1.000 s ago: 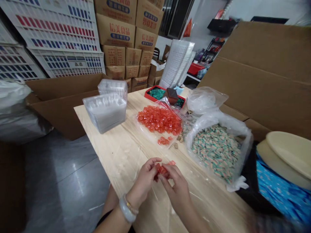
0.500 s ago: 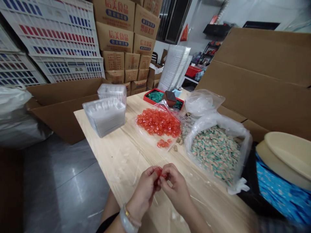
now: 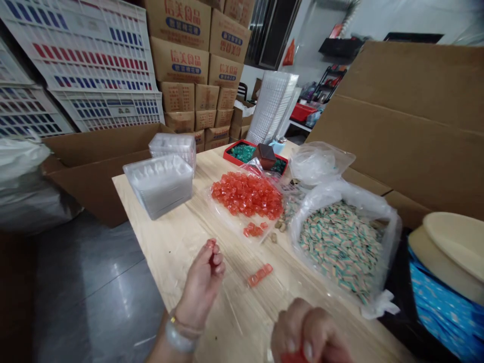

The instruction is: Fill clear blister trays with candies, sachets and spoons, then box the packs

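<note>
My left hand (image 3: 204, 275) is closed at table height, a small red translucent piece (image 3: 210, 244) showing at its fingertips. Nearer to me, my right hand (image 3: 310, 327) is blurred and closed, with part of a red translucent piece (image 3: 294, 357) visible beneath its fingers. Between the hands, a short row of red translucent pieces (image 3: 260, 275) lies on the wooden table (image 3: 170, 242). Beyond them, a heap of red translucent cubes (image 3: 247, 194) rests on a clear plastic sheet, with several cubes apart at its near edge.
Clear plastic trays (image 3: 159, 186) are stacked at the table's left edge. On the right stands an open bag of small green-and-beige packets (image 3: 340, 247). A red tray (image 3: 230, 155) holds green pieces and a dark box (image 3: 264, 156). Cream basins (image 3: 454, 247) stand far right.
My hands were together over a red piece and have parted, the left going left, the right towards me and right. A row of red pieces now shows on the table between them.
</note>
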Demonstrator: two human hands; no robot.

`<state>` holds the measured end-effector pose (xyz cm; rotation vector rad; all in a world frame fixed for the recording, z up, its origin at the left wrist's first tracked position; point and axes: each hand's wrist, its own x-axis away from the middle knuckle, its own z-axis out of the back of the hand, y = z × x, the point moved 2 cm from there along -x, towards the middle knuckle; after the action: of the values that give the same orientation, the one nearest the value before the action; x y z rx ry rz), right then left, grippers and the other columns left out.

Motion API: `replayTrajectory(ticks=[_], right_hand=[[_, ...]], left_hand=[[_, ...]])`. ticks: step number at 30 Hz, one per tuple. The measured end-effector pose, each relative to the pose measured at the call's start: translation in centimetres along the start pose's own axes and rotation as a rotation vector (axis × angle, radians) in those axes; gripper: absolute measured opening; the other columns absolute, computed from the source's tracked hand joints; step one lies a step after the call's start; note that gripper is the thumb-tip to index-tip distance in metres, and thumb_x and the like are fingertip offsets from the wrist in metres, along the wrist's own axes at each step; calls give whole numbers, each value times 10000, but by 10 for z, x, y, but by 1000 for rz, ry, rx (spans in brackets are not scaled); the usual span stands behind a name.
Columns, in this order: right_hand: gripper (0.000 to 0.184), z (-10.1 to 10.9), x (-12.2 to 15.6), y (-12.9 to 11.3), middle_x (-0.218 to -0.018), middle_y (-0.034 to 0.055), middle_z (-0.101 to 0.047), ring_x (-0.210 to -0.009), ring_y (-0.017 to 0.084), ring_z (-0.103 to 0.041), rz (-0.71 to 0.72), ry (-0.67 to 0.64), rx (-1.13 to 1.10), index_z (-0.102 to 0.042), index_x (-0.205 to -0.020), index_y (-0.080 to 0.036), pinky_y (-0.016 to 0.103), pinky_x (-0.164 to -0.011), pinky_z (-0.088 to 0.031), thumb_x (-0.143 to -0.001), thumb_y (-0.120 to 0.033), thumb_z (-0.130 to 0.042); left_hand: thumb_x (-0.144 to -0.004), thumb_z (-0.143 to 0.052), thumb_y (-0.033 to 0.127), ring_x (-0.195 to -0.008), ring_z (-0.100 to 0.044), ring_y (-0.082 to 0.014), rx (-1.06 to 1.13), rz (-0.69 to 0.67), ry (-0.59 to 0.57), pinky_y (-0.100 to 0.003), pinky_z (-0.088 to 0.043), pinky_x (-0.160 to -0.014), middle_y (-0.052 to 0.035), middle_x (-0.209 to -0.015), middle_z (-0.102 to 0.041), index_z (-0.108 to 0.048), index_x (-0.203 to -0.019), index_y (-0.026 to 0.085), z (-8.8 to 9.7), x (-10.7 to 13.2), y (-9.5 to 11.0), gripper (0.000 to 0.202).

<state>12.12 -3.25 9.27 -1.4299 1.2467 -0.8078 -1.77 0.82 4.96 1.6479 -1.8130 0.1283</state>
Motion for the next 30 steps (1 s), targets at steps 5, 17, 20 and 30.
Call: replayTrajectory(ticks=[5, 17, 20, 30], right_hand=[[99, 15, -10, 23, -735, 10, -510, -556, 118, -512, -219, 145, -96, -566, -710, -239, 276, -528, -437, -668, -321, -601], [152, 24, -49, 35, -772, 35, -556, -733, 155, -525, -86, -184, 657, -614, -834, -198, 291, -671, -415, -755, -296, -529], [131, 34, -53, 46, -774, 34, -556, -770, 162, -498, 30, -371, 1019, -626, -831, -220, 295, -692, -384, -767, -246, -514], [69, 38, -51, 73, -795, 37, -555, -792, 185, -461, 135, -710, 1507, -618, -762, -221, 314, -682, -316, -729, -246, -562]], left_hand=[[-590, -671, 224, -437, -366, -18, -271, 128, -156, -142, -226, -390, 59, -564, -436, -525, -767, 136, 5, 2, -1, 246], [-577, -634, 193, -537, -468, -66, -645, 82, -156, -187, -324, -496, 7, -646, -557, -567, -752, 145, 15, 12, -1, 194], [-573, -620, 167, -765, -535, -135, -601, 80, -135, -239, -384, -663, -51, -843, -598, -584, -820, 149, 28, 15, 3, 250], [-579, -654, 215, -556, -481, -88, -743, 92, -89, -225, -367, -582, -1, -654, -591, -620, -820, 125, 57, 12, -20, 259]])
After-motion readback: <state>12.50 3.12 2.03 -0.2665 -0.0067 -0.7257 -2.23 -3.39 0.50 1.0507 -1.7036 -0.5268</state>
